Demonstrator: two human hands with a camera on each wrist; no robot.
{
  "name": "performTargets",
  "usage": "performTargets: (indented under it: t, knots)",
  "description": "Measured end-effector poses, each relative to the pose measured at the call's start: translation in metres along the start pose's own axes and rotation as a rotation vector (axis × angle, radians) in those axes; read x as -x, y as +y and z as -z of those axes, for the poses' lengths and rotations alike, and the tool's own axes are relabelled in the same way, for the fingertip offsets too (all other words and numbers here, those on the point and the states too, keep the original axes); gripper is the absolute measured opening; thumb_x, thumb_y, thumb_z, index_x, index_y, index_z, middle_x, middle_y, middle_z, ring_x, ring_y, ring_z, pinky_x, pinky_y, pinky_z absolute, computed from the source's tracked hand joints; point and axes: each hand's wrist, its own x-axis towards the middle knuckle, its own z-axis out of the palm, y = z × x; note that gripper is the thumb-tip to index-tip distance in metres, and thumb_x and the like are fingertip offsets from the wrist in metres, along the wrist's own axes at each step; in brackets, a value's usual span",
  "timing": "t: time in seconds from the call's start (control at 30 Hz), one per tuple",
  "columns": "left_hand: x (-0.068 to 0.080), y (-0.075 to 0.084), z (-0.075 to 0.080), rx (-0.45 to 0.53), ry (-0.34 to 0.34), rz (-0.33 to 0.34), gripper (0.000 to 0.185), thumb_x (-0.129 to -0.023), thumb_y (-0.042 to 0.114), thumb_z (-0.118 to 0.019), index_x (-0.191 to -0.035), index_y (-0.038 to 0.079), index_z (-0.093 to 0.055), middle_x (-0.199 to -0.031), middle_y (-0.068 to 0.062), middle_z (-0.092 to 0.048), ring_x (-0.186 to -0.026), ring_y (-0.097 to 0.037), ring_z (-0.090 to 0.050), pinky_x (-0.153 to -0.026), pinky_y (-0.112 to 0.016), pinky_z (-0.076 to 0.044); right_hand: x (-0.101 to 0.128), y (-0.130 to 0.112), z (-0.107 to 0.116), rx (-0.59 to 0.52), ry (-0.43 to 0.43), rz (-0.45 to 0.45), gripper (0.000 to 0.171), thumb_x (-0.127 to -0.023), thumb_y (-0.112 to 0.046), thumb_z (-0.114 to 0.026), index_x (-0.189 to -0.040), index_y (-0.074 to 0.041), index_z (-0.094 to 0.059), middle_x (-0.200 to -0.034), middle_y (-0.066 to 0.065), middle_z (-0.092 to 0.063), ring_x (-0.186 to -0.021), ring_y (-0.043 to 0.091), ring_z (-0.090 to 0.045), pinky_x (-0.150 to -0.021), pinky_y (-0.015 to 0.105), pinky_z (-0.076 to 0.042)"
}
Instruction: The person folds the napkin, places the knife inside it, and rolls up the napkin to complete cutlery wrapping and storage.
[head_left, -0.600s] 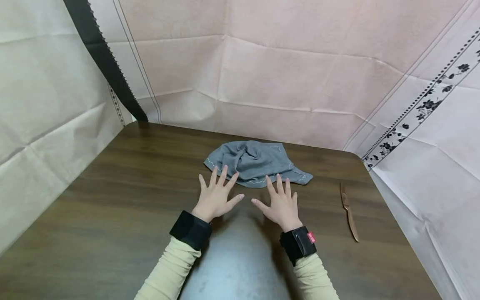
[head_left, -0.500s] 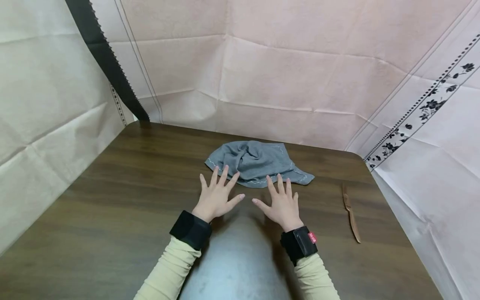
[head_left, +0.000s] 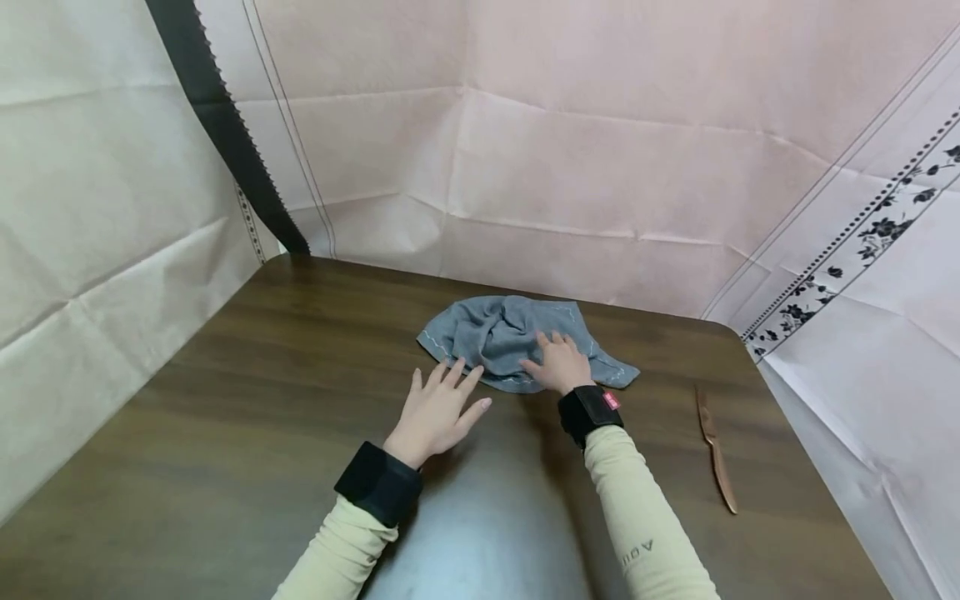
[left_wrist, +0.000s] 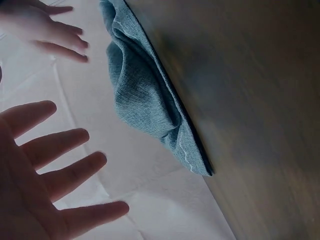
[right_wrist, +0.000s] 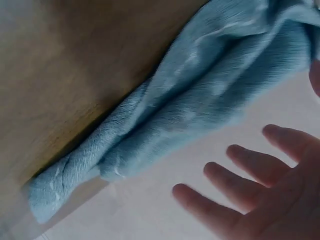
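Note:
A crumpled blue-grey cloth [head_left: 502, 337] with white stitching along its edge lies towards the back of the table. My left hand [head_left: 433, 415] hovers just in front of its near left edge, fingers spread and holding nothing. In the left wrist view the left hand's fingers [left_wrist: 60, 150] stand apart from the cloth [left_wrist: 145, 90]. Over the right half of the cloth reaches my right hand [head_left: 561, 364], fingers extended. The right wrist view shows the right hand's fingers [right_wrist: 240, 185] loosely spread with a gap to the cloth [right_wrist: 190, 105].
A copper-coloured table knife [head_left: 716, 450] lies on the right side of the brown wooden table [head_left: 247, 400]. Pale fabric sheets [head_left: 547, 167] hang close behind the table and at both sides.
My right hand has moved forward from in front of the cloth to above it. The left hand stays nearly in place. The head view has tilted slightly; cloth and knife lie as before.

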Motion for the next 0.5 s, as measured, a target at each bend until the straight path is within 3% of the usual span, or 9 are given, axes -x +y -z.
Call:
performTargets:
  t: [0.27,0.33,0.43,0.5]
  knots:
    - [-0.002,0.001,-0.006,0.032,0.024,-0.076,0.048,-0.094,0.043,-0.042,-0.124,0.009,-0.056,-0.122,-0.013,-0.055,-0.112,-0.031,-0.050,-0.090,-0.051,-0.038,-0.028,0.016,-0.017,-0.030,-0.100,-0.034,0.058,-0.093,-0.037,-0.047,-0.142,-0.009,-0.032,-0.144,0.025,-0.023,-0.128,0.045,-0.024,-0.096,0.056,-0.028]
    - [-0.008,-0.005,-0.010,0.046,0.040,-0.128,0.039,-0.093,0.038,-0.047,-0.110,0.007,-0.065,-0.106,-0.010,-0.063,-0.098,-0.026,-0.058,-0.080,-0.043,-0.045,-0.031,0.016,-0.024,-0.032,-0.112,-0.029,0.058,-0.093,-0.036,-0.048,-0.141,-0.009,-0.033,-0.143,0.026,-0.023,-0.126,0.045,-0.028,-0.096,0.054,-0.029]
    - [-0.022,-0.015,-0.017,0.064,0.055,-0.216,0.024,-0.090,0.027,-0.055,-0.090,0.007,-0.069,-0.083,-0.005,-0.063,-0.078,-0.021,-0.060,-0.065,-0.035,-0.048,-0.036,0.015,-0.033,-0.024,-0.127,-0.006,0.057,-0.092,-0.037,-0.049,-0.140,-0.010,-0.035,-0.142,0.027,-0.024,-0.123,0.044,-0.034,-0.095,0.052,-0.033]
    - [-0.034,-0.021,-0.021,0.061,0.022,-0.249,0.019,-0.088,0.022,-0.058,-0.087,0.007,-0.069,-0.081,-0.005,-0.060,-0.076,-0.020,-0.059,-0.064,-0.033,-0.048,-0.040,0.013,-0.037,-0.018,-0.134,0.005,0.056,-0.092,-0.038,-0.049,-0.140,-0.011,-0.036,-0.142,0.026,-0.026,-0.123,0.043,-0.036,-0.094,0.051,-0.034]
